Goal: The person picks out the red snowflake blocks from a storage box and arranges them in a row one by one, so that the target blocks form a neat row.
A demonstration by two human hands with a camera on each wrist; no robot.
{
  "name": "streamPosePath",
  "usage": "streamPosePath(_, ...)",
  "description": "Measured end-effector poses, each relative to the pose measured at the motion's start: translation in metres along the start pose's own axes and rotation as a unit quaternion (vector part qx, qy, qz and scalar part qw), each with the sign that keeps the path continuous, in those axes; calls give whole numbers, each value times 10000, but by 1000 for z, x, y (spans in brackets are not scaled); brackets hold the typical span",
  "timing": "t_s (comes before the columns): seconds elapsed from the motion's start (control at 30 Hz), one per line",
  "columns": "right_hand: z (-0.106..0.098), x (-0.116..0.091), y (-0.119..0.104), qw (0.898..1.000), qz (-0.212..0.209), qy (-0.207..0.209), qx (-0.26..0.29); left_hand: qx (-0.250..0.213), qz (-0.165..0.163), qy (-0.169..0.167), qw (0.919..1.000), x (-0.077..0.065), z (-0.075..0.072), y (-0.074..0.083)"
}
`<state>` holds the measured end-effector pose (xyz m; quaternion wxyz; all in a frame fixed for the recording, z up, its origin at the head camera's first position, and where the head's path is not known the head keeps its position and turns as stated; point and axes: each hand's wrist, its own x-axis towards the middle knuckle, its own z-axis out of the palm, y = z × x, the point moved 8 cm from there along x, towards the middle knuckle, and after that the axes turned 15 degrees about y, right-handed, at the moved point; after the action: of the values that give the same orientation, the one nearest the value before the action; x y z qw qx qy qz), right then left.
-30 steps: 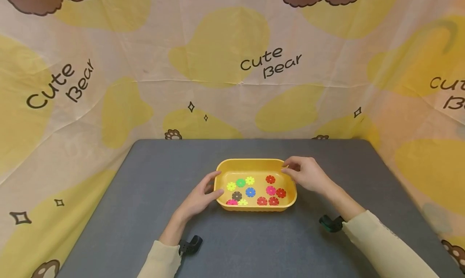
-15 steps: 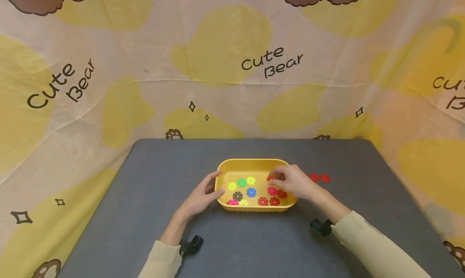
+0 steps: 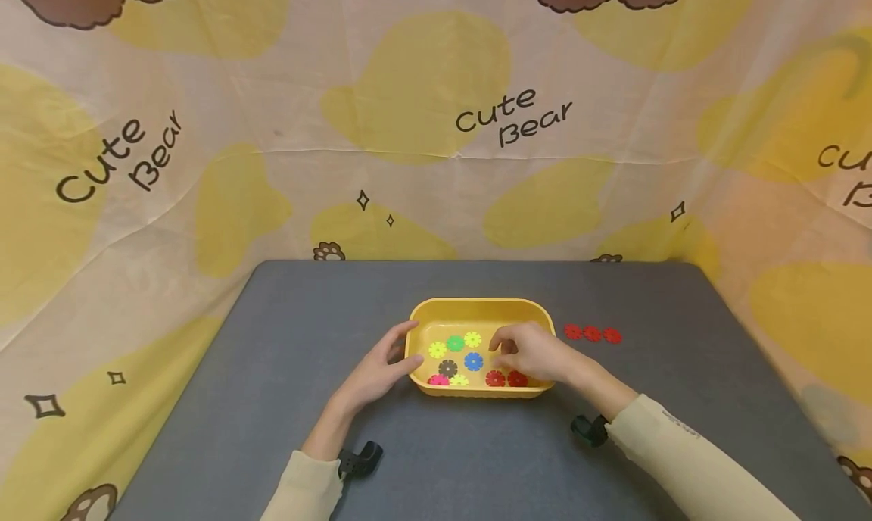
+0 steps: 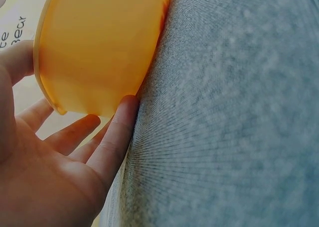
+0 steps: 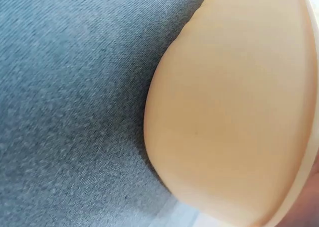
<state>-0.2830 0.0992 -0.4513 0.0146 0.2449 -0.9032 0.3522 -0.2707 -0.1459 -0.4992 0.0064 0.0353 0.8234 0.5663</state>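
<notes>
A yellow plastic tray (image 3: 470, 310) holds several flower-shaped discs in red, yellow, green, blue, grey and pink. My left hand (image 3: 375, 369) holds the tray's left end; in the left wrist view its fingers (image 4: 112, 145) lie against the outer wall. My right hand (image 3: 534, 351) reaches over the right rim, thumb and forefinger apart and bent down above the discs. It hides part of the tray's right side. Two red discs (image 3: 495, 378) show just in front of it. Only a sliver of this hand (image 5: 305, 199) shows past the rim in the right wrist view.
Three red discs (image 3: 592, 334) lie in a row on the grey tabletop (image 3: 450, 460), right of the tray. A patterned cloth (image 3: 409, 127) hangs behind and at both sides. A dark strap device sits on each wrist.
My right hand has moved left and down, from the tray's right rim to inside it, uncovering the three red discs on the table. The left hand stays put.
</notes>
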Motion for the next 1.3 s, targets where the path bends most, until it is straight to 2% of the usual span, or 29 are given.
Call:
streamPosePath(0.53, 22, 2, 6, 9972, -93, -663, -330, 43, -28, 33, 10000, 0, 1, -1)
streamPosePath(0.77, 29, 2, 5, 9943, -369, -783, -626, -6, -17, -4, 10000, 0, 2, 0)
streamPosePath(0.9, 32, 5, 3, 9940, -464, -737, -661, -30, -14, 1, 10000, 1, 1, -2)
streamPosePath(1.3, 34, 12, 2, 9971, -260, -301, -650, -13, -25, 7, 10000, -1, 1, 0)
